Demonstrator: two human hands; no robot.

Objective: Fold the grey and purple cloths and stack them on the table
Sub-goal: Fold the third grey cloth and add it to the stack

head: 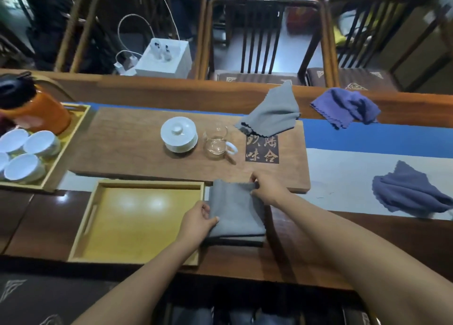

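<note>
A folded grey cloth (236, 214) lies on the table in front of me, on top of at least one other folded layer. My left hand (198, 220) pinches its near left edge. My right hand (266, 188) grips its far right corner. A loose grey cloth (272, 112) lies crumpled at the back of the wooden tea board. A purple cloth (345, 107) lies bunched at the far right. A darker bluish-purple cloth (409, 189) lies rumpled at the right on the pale runner.
An empty yellow wooden tray (137, 221) sits just left of the folded cloth. The tea board (137, 140) holds a white lidded cup (179, 134) and a glass pitcher (217, 142). Another tray (49, 177) with white cups and an orange flask (36, 108) stands at left. Chairs line the far side.
</note>
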